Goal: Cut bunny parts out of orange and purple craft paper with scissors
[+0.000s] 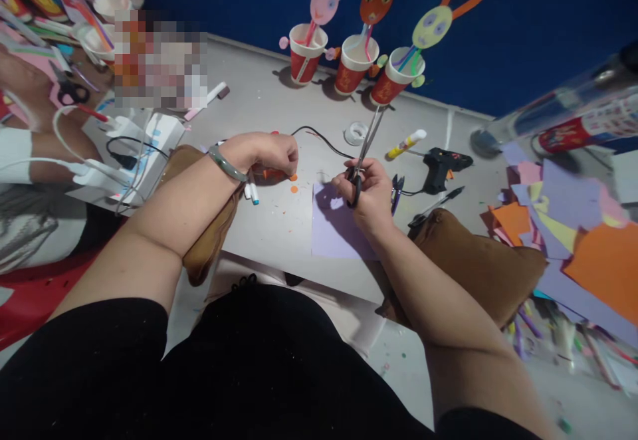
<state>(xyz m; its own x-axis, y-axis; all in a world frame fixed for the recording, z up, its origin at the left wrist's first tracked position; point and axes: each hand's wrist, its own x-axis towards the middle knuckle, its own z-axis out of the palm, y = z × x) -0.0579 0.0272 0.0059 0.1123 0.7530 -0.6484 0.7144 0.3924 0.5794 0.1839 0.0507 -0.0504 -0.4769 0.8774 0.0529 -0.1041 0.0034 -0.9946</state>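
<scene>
Black-handled scissors are in my right hand, blades pointing up and away, with the fingers around the handles. Beneath that hand lies a sheet of purple paper. My left hand, with a bangle on its wrist, is closed over the table; whatever its fingers hold, if anything, is hidden. Just beside it are small orange paper circles, and orange pieces show partly under the hand. A white marker with a blue tip lies below the left wrist.
Three red cups with paper rabbit faces stand at the back. A glue stick, tape roll and black glue gun lie to the right. Coloured paper is piled far right. A power strip and another person's arm are left.
</scene>
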